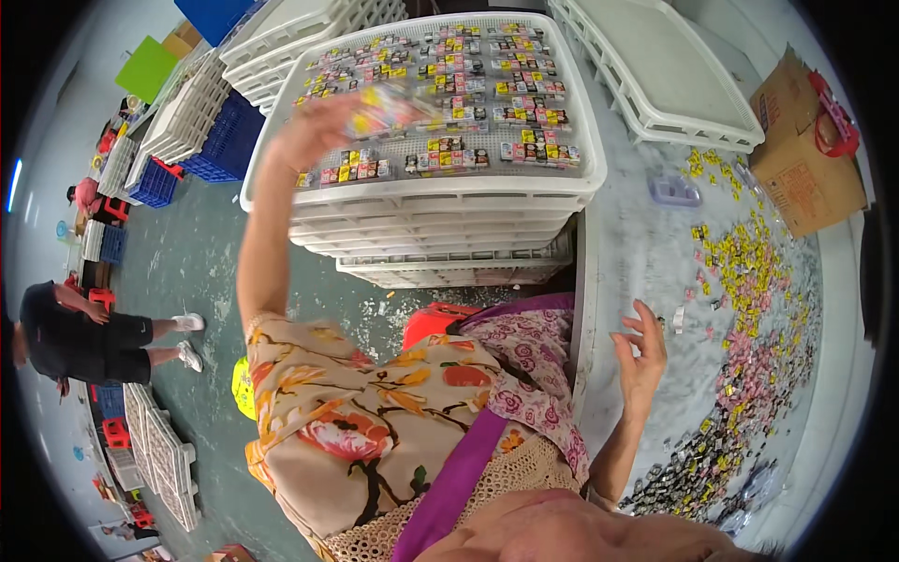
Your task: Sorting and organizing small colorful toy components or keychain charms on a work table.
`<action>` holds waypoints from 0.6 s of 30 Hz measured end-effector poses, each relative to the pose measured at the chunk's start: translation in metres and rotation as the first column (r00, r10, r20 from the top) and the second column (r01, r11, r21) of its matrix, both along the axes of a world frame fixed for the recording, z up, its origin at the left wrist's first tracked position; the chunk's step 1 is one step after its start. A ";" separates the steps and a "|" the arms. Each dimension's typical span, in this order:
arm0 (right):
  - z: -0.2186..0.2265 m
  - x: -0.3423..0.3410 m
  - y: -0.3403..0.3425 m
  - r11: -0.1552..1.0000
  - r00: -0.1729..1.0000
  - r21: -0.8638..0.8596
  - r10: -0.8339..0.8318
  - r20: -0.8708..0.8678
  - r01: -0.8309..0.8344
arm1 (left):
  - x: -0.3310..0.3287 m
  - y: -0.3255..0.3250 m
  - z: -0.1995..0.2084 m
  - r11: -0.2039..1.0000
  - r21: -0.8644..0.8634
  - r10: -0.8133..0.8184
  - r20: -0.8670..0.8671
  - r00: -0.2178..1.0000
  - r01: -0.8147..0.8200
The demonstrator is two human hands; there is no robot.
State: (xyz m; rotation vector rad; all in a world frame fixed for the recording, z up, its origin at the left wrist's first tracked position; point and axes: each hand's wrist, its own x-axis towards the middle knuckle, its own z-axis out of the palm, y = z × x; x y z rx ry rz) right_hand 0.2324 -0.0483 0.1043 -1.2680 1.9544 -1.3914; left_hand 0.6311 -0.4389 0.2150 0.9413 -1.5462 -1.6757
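Observation:
My left hand (323,129) reaches over the big white tray (449,192) and grips a clear pack (386,110) of small coloured pieces, both smeared by motion. In the tray, similar clear packs (454,82) of yellow, pink and black pieces lie in rows. Over the grey table (627,234), my right hand (642,361) is raised with its fingers apart and nothing in it. Beside its fingertips lies a small white object (678,320), too small to name. Loose yellow, pink and black pieces (744,356) are strewn farther right.
The tray tops a stack of white trays (449,253). More white trays (665,75) lie on the table's far side, near a cardboard box (805,155) and a clear plastic tray (674,191). A red stool (435,323) is close by. At left stands a person (84,332) in dark clothes.

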 end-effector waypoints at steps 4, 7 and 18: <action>-0.035 -0.019 0.030 0.967 0.979 0.154 -0.202 -0.021 0.203 | 0.119 -0.108 0.002 0.991 0.015 0.135 0.032 0.990 -0.135; -0.067 -0.032 0.052 0.933 0.947 0.168 -0.307 -0.091 0.319 | 0.164 -0.177 -0.016 0.952 0.038 0.302 0.054 0.952 -0.305; -0.108 -0.043 0.075 0.783 0.820 0.243 -0.554 -0.144 0.572 | 0.183 -0.308 -0.064 0.906 0.153 0.341 0.287 0.895 -0.394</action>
